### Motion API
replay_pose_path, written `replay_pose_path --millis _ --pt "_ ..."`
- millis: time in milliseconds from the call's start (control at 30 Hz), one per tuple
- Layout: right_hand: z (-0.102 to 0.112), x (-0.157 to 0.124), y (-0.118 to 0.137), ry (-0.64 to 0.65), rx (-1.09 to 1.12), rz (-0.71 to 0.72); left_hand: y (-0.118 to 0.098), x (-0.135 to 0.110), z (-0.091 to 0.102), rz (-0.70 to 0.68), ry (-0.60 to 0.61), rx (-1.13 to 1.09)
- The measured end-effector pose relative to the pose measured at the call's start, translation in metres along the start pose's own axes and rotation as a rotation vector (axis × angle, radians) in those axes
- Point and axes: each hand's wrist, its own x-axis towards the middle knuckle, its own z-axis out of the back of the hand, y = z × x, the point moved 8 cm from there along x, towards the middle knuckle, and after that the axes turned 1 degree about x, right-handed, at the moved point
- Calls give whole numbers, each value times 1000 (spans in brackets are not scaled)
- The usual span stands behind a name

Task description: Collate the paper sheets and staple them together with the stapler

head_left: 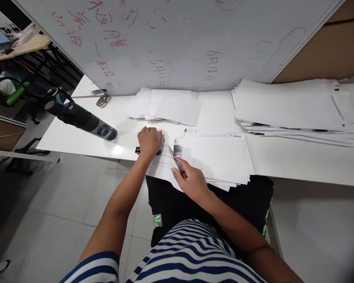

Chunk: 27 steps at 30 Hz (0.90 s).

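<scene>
My left hand [149,142] lies closed over a black stapler [137,150] near the table's front edge. Only the stapler's ends show, one on each side of the hand. My right hand [191,179] pinches the right edge of some printed sheets [161,167] between thumb and fingers. The far corner of these sheets reaches the stapler, and their near side hangs over the table edge above my lap. Whether the corner is inside the stapler's jaws is hidden by my left hand. Just right of the sheets lies a loose paper stack [221,157], its lower corner past the edge.
On the white table [124,137] a dark bottle [85,120] stands left of my left hand, with a computer mouse [103,101] behind it. Another paper pile [174,106] lies at the back, and a thicker one [289,106] at right. A whiteboard [188,39] rises behind the table.
</scene>
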Motion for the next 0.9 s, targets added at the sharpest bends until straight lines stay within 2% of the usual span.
replay_pose_path --millis 167,300,433,500,567,633,667,800,900 --pt "0 -8 4 -15 -64 29 1 -2 2 -7 -14 -18" --pt "-4 -9 -1 4 -113 -10 5 -1 6 14 -18 -83" --pt "-4 -7 -8 -13 -141 -33 17 1 17 89 9 -350" --pt "-1 -6 -8 -46 -130 -10 30 -3 33 138 -75 -540" --pt "5 -3 -4 -87 -120 25 45 -14 52 143 -217 -629" --pt "13 3 2 -119 -112 53 54 -31 62 71 -285 -581" --pt "19 6 6 -129 -104 63 56 -39 60 19 -269 -520" --pt "50 14 25 -98 -38 82 52 -64 25 -195 -72 -178" --pt "85 0 35 -76 63 95 56 -67 13 -171 -126 -31"
